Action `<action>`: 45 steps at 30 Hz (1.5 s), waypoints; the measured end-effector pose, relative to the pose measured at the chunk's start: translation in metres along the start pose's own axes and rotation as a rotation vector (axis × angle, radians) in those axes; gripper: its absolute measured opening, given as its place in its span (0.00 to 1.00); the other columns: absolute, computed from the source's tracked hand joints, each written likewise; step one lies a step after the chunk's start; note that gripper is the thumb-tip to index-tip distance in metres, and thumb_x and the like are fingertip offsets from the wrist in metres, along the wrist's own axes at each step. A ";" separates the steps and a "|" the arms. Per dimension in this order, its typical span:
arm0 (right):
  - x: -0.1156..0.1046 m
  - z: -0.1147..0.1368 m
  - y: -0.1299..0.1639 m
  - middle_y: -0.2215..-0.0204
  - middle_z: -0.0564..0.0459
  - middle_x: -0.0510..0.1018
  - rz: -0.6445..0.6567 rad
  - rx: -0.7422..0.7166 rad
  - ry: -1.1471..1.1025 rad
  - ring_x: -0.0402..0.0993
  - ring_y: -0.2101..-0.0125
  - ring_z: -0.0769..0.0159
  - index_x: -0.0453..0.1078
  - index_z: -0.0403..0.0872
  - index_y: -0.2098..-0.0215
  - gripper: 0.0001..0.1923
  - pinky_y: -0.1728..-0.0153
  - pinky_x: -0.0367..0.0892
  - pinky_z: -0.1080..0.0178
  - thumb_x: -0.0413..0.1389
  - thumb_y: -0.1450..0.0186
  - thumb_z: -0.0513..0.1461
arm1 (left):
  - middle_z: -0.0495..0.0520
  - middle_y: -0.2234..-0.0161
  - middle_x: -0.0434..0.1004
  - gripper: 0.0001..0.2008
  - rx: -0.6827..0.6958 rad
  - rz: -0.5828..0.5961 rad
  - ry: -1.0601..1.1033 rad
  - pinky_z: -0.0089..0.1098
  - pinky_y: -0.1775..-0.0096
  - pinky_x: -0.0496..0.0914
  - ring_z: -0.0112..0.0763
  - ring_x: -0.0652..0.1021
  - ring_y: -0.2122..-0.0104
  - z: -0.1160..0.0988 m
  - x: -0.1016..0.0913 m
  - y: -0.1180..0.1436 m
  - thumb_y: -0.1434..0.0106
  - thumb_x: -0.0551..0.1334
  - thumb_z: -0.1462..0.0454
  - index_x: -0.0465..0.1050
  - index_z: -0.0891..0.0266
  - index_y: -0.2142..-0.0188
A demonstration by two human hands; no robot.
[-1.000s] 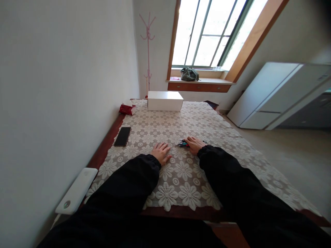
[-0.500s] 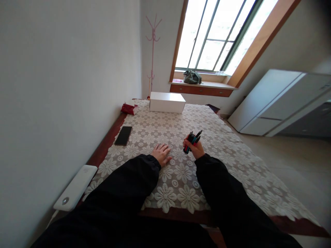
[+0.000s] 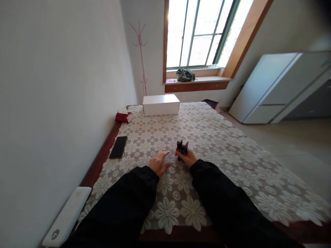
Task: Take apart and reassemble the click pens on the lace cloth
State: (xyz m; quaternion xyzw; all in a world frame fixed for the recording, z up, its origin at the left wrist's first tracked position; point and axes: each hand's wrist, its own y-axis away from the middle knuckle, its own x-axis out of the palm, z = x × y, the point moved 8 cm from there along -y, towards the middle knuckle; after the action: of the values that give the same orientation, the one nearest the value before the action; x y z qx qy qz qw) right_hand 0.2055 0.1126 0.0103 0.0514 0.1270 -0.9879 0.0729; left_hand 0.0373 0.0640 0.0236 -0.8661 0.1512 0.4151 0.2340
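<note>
Standing the pens [image 3: 182,148] upright on the surface [image 3: 219,144], your right hand [image 3: 188,159] has its grip clenched round the bundle near its base. Keep the ends level against the cloth and squeeze evenly. Your left hand [image 3: 159,163] rests released, flat, just beside them.

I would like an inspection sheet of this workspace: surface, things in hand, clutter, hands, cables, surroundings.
Surface: brown wooden table under a cream floral lace tablecloth.
Things in hand: bundle of coloured pens, upright.
Clutter: black phone, white rectangular box, red tissue pack, white flat device.
Hands: right hand grips the pens; left hand open beside it.
Cables: nothing seen.
Surroundings: pink coat stand, window, grey bag on sill, white cabinet.
</note>
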 end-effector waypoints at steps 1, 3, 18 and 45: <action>0.002 0.002 0.002 0.76 0.55 0.77 0.010 0.016 -0.036 0.75 0.74 0.62 0.68 0.47 0.64 0.23 0.69 0.72 0.58 0.64 0.43 0.55 | 0.59 0.40 0.70 0.27 -0.013 -0.017 0.055 0.45 0.38 0.66 0.42 0.71 0.40 -0.001 -0.003 0.000 0.34 0.59 0.54 0.61 0.57 0.37; 0.016 0.007 0.009 0.76 0.56 0.75 0.123 0.037 -0.128 0.74 0.76 0.63 0.67 0.47 0.62 0.22 0.72 0.72 0.59 0.62 0.40 0.55 | 0.59 0.39 0.69 0.30 -0.040 -0.050 0.216 0.46 0.38 0.66 0.43 0.70 0.39 -0.004 -0.006 0.001 0.35 0.60 0.51 0.60 0.57 0.36; 0.074 0.019 0.043 0.47 0.44 0.75 0.597 -0.179 0.007 0.70 0.44 0.51 0.67 0.46 0.42 0.25 0.39 0.62 0.46 0.54 0.31 0.52 | 0.58 0.45 0.76 0.19 0.003 -0.101 0.622 0.47 0.39 0.65 0.46 0.73 0.42 -0.018 0.000 0.005 0.33 0.61 0.54 0.73 0.59 0.46; 0.078 0.018 0.051 0.45 0.43 0.73 0.513 -0.292 0.293 0.69 0.43 0.51 0.63 0.46 0.41 0.30 0.41 0.65 0.48 0.60 0.41 0.36 | 0.54 0.64 0.77 0.15 0.007 -0.251 0.723 0.45 0.44 0.69 0.40 0.78 0.54 -0.036 -0.009 0.009 0.42 0.69 0.54 0.67 0.59 0.70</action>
State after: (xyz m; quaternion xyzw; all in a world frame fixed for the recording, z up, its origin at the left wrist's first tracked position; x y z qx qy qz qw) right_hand 0.1348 0.0493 0.0060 0.2122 0.2595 -0.8907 0.3071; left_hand 0.0511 0.0384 0.0475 -0.9676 0.1182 0.0503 0.2175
